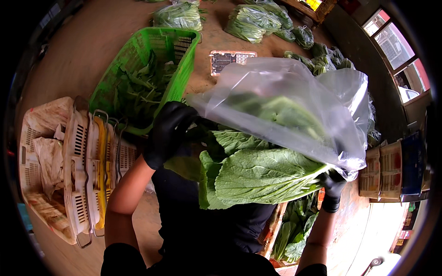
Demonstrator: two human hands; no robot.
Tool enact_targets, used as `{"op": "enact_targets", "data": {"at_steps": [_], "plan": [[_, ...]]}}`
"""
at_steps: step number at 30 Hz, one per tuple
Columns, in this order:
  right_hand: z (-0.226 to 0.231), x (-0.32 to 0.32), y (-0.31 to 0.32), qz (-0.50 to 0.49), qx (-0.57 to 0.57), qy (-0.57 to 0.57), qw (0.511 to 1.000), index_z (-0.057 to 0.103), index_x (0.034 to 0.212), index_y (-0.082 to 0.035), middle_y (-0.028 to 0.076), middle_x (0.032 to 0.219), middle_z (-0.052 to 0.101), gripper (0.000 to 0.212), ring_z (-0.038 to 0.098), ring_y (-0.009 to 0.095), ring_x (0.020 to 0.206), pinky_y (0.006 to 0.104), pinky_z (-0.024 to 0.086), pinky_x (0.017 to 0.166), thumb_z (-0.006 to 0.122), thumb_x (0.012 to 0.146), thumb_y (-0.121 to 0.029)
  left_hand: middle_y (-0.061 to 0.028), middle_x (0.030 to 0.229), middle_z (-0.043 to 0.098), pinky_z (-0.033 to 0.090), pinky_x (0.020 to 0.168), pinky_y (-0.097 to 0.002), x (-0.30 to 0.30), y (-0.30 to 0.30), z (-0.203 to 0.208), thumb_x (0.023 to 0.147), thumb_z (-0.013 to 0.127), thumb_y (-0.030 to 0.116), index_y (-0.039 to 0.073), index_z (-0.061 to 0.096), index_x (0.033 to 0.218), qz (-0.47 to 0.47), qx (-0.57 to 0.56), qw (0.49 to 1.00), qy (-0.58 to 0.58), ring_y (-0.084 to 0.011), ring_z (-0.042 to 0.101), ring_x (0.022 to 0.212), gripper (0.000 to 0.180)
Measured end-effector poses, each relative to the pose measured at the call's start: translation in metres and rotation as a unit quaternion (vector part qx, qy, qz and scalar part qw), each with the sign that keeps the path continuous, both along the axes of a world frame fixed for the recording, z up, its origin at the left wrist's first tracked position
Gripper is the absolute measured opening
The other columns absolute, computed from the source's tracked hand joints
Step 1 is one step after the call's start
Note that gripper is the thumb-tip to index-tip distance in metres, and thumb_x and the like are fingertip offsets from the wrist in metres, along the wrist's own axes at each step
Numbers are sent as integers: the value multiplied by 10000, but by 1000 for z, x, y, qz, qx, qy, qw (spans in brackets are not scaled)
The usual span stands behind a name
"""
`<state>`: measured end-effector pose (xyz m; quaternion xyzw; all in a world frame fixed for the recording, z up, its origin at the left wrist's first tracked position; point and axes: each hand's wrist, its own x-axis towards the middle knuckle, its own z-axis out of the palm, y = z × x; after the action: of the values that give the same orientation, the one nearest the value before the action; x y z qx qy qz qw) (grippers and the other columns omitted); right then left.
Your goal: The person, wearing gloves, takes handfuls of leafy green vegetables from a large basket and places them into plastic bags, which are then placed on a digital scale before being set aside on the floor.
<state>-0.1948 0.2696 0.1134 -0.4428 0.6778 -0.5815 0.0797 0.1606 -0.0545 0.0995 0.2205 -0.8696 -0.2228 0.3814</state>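
- Floor (64, 69): brown, spreading out below the left hand (170, 131) and the right hand (335, 186).
- White crates (79, 184): tipped on edge in a row left of the left hand, with a yellow crate (100, 170) among them and a crumpled pale sheet (48, 161) inside the nearest one.
- Green crate (184, 69): just beyond the left hand, loose leaves (138, 87) lying in it.
- Tan crates (391, 170): to the right of the right hand, next to a blue crate (411, 165).
- Lower crate (275, 221): below and left of the right hand, more leaves in it.
- Bagged bundles (253, 20): well beyond both hands.
- Bag (285, 87): clear plastic, stretching between the hands and draped over part of the greens.
- Greens (262, 177): broad leaves between the hands, blades toward the left, stems gathered at the right.
- Right hand: black-gloved, fingers closed round the stem ends, partly hidden by plastic.
- Left hand: black-gloved, fingers curled at the bag's left edge; whether it grips the plastic, I cannot tell.
- Flat box (232, 57): small, gridded on one half, beyond the hands.
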Motion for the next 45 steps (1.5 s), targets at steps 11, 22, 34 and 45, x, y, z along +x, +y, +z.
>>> {"op": "enact_targets", "data": {"at_steps": [11, 22, 34, 45], "plan": [[-10, -9, 6, 37, 104, -24, 994, 598, 999, -1, 106, 959, 622, 330, 613, 188, 855, 321, 516, 754, 730, 697, -6, -120, 930, 559, 437, 821, -352, -7, 1, -6, 740, 660, 99, 40, 569, 1034, -51, 133, 990, -11, -292, 534, 908, 313], [12, 9, -25, 148, 74, -20, 986, 453, 1212, -1, 112, 1102, 550, 634, 529, 212, 1029, 350, 436, 933, 790, 677, -52, -85, 938, 586, 462, 714, -313, 26, 10, -27, 784, 641, 46, 38, 529, 1011, -105, 215, 966, -94, -216, 582, 836, 253], [4, -6, -74, 117, 72, 96, 986, 453, 1246, -19, 127, 1177, 526, 648, 510, 238, 1075, 352, 413, 928, 769, 696, -151, -69, 733, 541, 417, 513, -242, 13, 79, 70, 790, 551, -67, 60, 403, 673, -96, 442, 847, 280, -98, 487, 549, 227], [-168, -127, -129, 268, 202, -92, 937, 580, 1111, -21, 93, 998, 630, 364, 595, 187, 888, 323, 495, 784, 655, 791, -178, -47, 923, 622, 478, 742, -306, 53, 90, -9, 870, 621, 161, -3, 569, 1104, -364, 396, 800, -264, -110, 583, 841, 291]]}}
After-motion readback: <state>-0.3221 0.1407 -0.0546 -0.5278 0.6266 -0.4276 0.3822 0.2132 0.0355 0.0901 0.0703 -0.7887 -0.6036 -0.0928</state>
